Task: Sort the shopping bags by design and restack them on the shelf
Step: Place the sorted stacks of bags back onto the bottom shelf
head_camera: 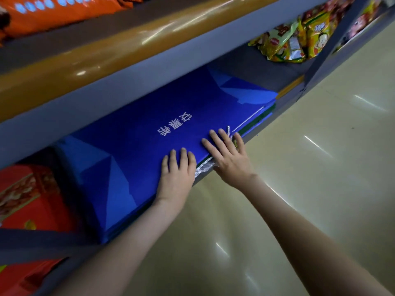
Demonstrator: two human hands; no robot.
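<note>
A stack of flat shopping bags lies on the lower shelf [252, 137]. The top bag [149, 133] is deep blue with lighter blue corner shapes and white characters. Green edges of other bags [259, 119] show beneath it at the right. My left hand [177, 174] lies flat on the blue bag's near edge, fingers straight. My right hand [228, 154] rests beside it, fingers spread across the bag's edge and its white rope handles [205, 167]. Neither hand grips anything.
Red gift boxes [27, 201] stand left of the stack. Yellow snack packets [295, 41] lie on the same shelf at the far right. An orange-edged shelf [128, 45] hangs above with orange packets. A glossy cream floor [310, 189] spreads to the right.
</note>
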